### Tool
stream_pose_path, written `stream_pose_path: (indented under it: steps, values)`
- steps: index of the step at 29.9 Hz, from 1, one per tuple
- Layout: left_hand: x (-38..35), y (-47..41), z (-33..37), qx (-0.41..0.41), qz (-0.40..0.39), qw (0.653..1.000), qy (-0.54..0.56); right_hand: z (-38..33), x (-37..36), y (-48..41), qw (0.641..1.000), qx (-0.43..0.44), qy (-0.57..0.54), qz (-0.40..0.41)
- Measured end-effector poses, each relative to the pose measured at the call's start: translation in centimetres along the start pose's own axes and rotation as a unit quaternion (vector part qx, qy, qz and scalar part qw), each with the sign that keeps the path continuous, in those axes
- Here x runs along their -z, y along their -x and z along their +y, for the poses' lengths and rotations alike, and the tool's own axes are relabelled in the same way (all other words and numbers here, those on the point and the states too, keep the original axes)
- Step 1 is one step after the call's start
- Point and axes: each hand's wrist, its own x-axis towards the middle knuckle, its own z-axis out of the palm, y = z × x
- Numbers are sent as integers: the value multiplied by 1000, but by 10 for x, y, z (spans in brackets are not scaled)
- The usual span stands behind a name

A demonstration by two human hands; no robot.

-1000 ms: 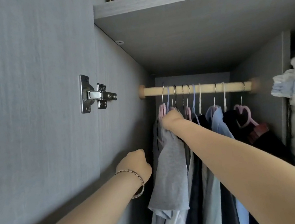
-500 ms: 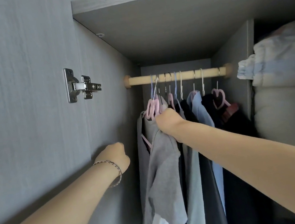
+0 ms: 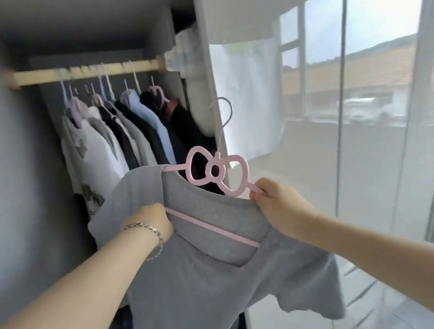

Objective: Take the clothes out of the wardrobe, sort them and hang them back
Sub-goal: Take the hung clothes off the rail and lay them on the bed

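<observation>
Wooden rail across wardrobe; row of clothes on hangers hanging from it.

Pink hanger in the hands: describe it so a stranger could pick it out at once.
In front of the open wardrobe's wooden rail, the left hand and right hand hold up a grey T-shirt. The pink hanger runs through its neck. Its top is a bow, and unlike the hangers on the rail its metal hook hangs on nothing.

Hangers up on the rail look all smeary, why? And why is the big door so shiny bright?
Head view: motion blur smears the rail and the hung clothes. Head view: the grey top and pink hanger, close by, look sharper. Head view: the glossy door shines with bright daylit windows and roofs.
</observation>
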Motion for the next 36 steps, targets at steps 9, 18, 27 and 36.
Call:
stream_pose_path:
  steps: [9,18,27,36]
  values:
    - [-88,102,193,-255,-82,963,12,129,112,198,964,-195,114,139]
    - [-169,287,376,-443,-143,884,39,214,174,432,874,-366,181,265]
    - [-200,463,446,-656,-179,730,60,188,158,613,731,-513,252,373]
    - [-207,615,421,-820,-200,536,16,74,81,733,535,-633,250,501]
